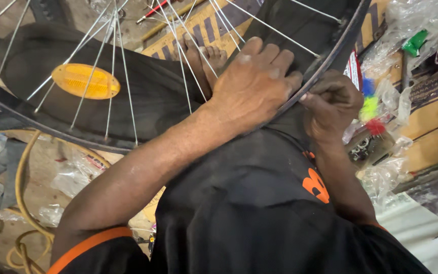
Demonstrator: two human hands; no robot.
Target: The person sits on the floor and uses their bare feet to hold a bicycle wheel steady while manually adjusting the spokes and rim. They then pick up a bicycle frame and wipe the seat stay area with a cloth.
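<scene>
At the far left of the frame a yellow hose [20, 203] loops over the floor among plastic wrappers. At upper left, an orange reflector [85, 81] sits clipped among the spokes [120, 71] of a bicycle wheel, and a black tyre [143, 101] lies slack behind them. The rim [325, 66] arcs from lower left up to the upper right. At centre, the left hand [252, 83] lies flat over the rim, fingers together and curled over its edge, pressing down on rim and tyre. Just right of it, the right hand [333, 104] is closed in a narrow pinch at the rim edge; what it pinches cannot be told. The step in hand appears to be working the tyre at the rim. The next move likely calls for steady hold-down from the left hand while the right shifts along the rim.
</scene>
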